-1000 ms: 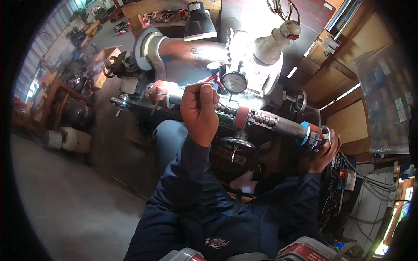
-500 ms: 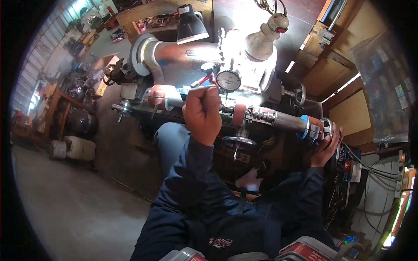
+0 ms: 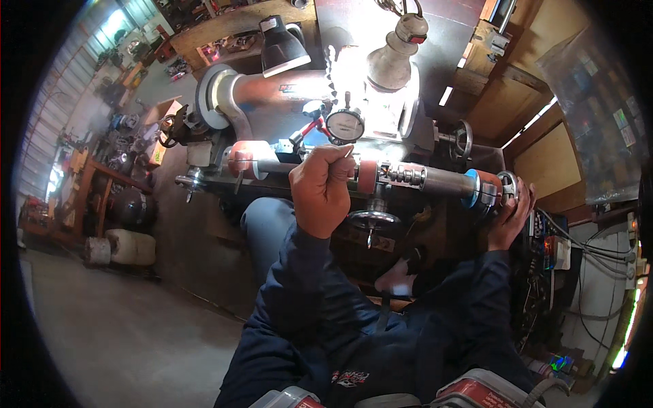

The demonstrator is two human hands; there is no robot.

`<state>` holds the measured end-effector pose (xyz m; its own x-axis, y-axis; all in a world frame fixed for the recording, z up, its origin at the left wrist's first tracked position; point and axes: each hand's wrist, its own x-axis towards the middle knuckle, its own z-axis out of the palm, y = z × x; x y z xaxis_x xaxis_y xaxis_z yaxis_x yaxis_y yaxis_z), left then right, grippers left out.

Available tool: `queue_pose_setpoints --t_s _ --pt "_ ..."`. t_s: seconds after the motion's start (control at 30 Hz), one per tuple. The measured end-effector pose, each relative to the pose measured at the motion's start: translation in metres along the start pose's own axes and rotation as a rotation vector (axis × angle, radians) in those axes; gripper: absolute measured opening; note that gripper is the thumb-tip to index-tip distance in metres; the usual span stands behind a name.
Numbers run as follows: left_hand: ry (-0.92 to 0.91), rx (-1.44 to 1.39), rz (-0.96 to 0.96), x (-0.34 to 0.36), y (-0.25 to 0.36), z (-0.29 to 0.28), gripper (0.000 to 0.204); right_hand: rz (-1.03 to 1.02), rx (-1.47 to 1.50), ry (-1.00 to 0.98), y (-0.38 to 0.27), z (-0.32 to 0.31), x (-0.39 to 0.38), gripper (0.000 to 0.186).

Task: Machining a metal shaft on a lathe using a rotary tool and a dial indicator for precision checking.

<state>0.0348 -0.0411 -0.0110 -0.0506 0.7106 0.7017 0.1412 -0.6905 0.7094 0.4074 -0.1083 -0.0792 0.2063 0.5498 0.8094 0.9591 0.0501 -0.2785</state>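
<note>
L hand [image 3: 321,194] shifted rt, hiding pt of bar [image 3: 275,167]

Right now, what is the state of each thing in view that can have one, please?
Left hand: closed; contents hidden.
Right hand: fingers on the rim of the end wheel.
Dial gauge: face visible, reading illegible.
Pale lamp: pointed downward, apparently lit.
Black lamp: tilted; whether lit, unclear.
Front handwheel: untouched.
Rear handwheel: untouched.

Smooth metal shaft [image 3: 447,182]; glossy metal front handwheel [image 3: 373,218]; matt cloth sleeve [image 3: 289,289].
</note>
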Motion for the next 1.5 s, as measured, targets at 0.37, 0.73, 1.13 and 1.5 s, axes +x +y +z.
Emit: queue_pose_setpoints --t_s 0.37,0.73,1.13,1.5 --pt "-0.241 -0.299 -0.125 0.012 -0.008 -0.021 0.011 0.083 0.223 -0.121 0.009 -0.023 0.008 0.046" --pt "0.434 -0.056 0.277 -0.002 -0.007 -0.007 0.023 0.332 0.460 -0.164 0.077 -0.007 0.017 0.014" --pt "0.457 -0.144 0.074 -0.003 -0.012 -0.016 0.016 0.237 0.524 -0.531 0.106 0.019 0.007 0.029" --pt "0.456 -0.230 0.031 -0.002 -0.012 -0.016 0.010 0.563 0.532 -0.540 0.129 -0.003 -0.054 0.032"
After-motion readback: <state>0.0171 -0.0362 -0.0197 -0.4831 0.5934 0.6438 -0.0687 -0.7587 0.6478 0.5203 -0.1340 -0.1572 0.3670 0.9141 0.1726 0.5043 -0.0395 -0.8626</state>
